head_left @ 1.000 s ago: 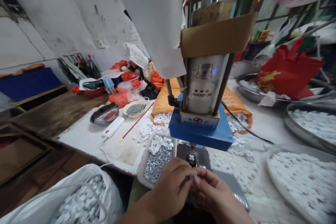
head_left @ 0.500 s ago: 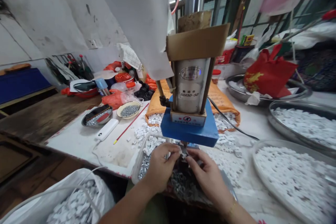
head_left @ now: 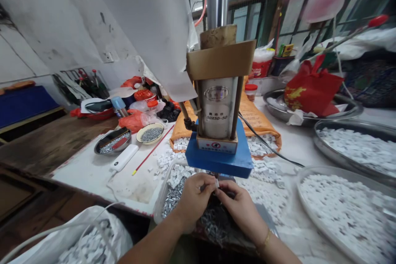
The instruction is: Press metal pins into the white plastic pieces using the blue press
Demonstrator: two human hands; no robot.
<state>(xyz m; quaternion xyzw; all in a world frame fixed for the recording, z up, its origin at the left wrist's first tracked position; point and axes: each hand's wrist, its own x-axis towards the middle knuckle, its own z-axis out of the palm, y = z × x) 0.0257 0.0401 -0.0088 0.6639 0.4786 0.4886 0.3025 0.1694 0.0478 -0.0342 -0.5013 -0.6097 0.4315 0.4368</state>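
Just below the blue block [head_left: 219, 157] of a press, my left hand [head_left: 198, 198] pinches a small white piece [head_left: 217, 183] between thumb and fingertips. My right hand [head_left: 238, 204] meets it from the other side, its thumb and forefinger closed at the same piece. The fingers hide most of the piece and the lower part of the press. Left of my left hand is a clear plastic bin [head_left: 159, 198] with white pieces [head_left: 177, 174] and metal pins [head_left: 175, 193]. More metal pins [head_left: 213, 225] lie beneath my hands.
Round trays of white pieces [head_left: 301, 202] [head_left: 318, 132] stand at the right. An orange sack [head_left: 262, 121] lies behind the press. At the left are a metal bowl [head_left: 100, 148], a cream bowl [head_left: 140, 135] and a red stick [head_left: 154, 148]. A white bag [head_left: 120, 231] stands lower left.
My hands have come closer together, their fingertips now meeting at the small white piece. The whole view has shifted slightly, with the press appearing a little further left and lower.
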